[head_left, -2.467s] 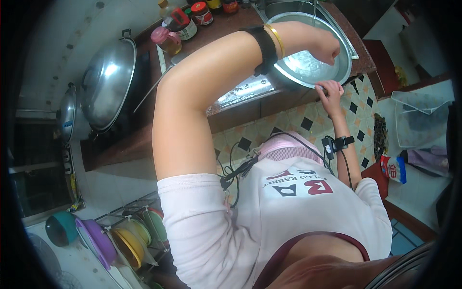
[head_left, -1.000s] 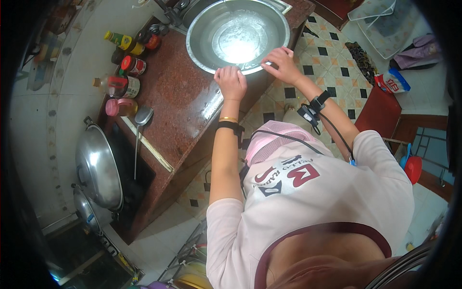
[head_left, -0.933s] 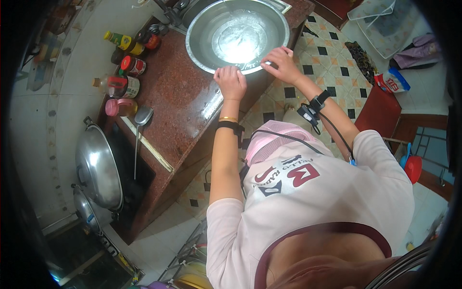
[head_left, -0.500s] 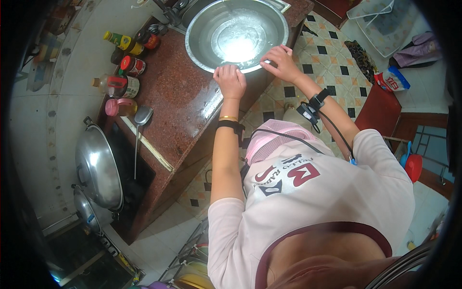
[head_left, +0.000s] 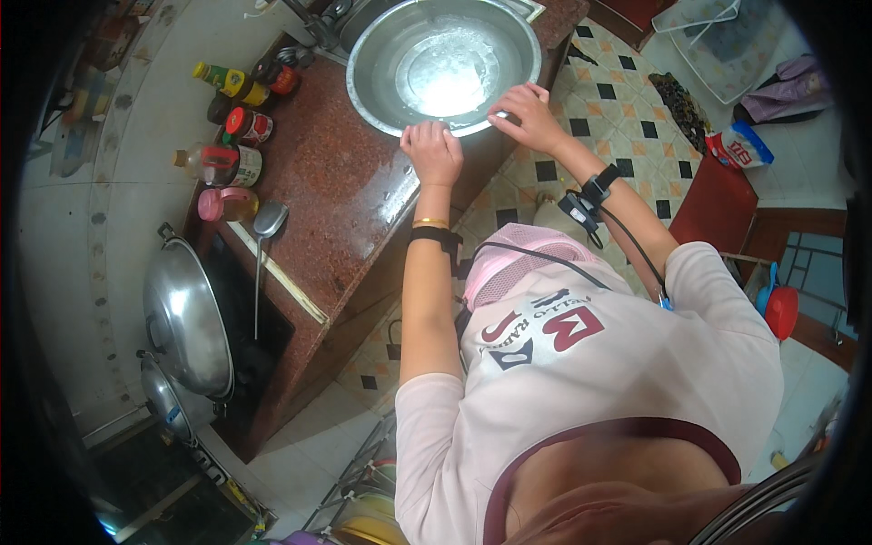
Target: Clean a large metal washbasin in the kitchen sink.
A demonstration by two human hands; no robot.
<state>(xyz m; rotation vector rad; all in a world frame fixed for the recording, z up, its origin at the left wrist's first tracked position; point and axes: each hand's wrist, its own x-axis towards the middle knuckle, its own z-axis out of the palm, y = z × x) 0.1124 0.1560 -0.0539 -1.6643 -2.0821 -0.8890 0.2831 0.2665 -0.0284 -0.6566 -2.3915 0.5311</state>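
A wide metal basin [head_left: 377,107] holding clear water rests at the far end of the red stone counter [head_left: 331,173], by the sink. Its near rim is gripped by my left hand [head_left: 433,153], with the fingers curled over the edge and the thumb side toward the right. Farther right along the same rim, my right hand [head_left: 530,120] is closed on the edge, fingers bent. The undersides of both grips are hidden. Light glares off the water inside.
Seasoning bottles and jars [head_left: 238,168] line the wall side of the counter. A long-handled spatula [head_left: 269,222] lies near the stove, where a large lidded wok [head_left: 186,313] stands. The counter's edge faces a tiled floor [head_left: 590,132]. A red-and-blue bag [head_left: 740,145] sits at right.
The basin appears a few pixels farther left and up, and both hands stay on its rim. Little else differs.
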